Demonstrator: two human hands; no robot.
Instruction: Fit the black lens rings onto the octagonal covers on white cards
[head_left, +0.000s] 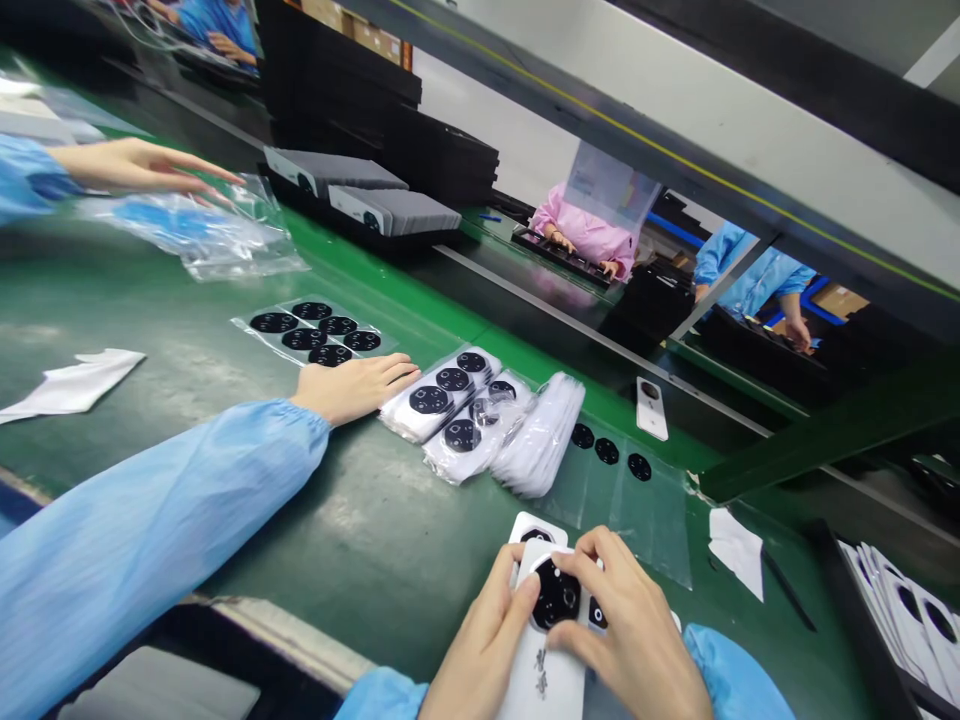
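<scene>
Counter (360, 540): green, stretching beneath and beyond my hands.
Co-worker's sleeve (165, 500): light blue, reaching over the counter, left of my left hand.
Bagged stacks (459, 402): well beyond my left hand.
Right hand (637, 630): thumb and forefinger pinching the black disc's rim.
Left hand (476, 645): gripping the white panel's left side.
White panel (553, 668): between my hands.
Black disc (556, 597): on the panel's far end, at my fingertips.

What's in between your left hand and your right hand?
A round black piece, over a white panel. The head view shows it, with the left hand on one side and the right hand on the other.
</scene>
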